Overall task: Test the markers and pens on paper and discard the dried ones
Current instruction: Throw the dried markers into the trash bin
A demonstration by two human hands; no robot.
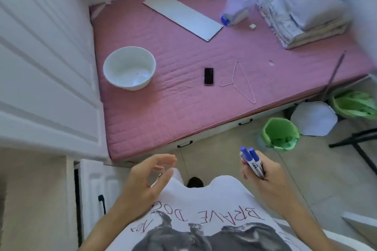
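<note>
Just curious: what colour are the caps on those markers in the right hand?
Blue, seen in the head view: markers in the right hand.

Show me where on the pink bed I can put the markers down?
Bare mattress lies along the near edge, in front of the white bowl and phone. Another patch sits between bowl and white board. The far right corner is crowded by the folded bedding and plastic bottle.

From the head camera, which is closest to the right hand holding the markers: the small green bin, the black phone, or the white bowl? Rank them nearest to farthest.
Measured from the right hand:
1. Green bin, on the floor just ahead.
2. Black phone, mid-bed.
3. White bowl, far left on the bed.
</note>
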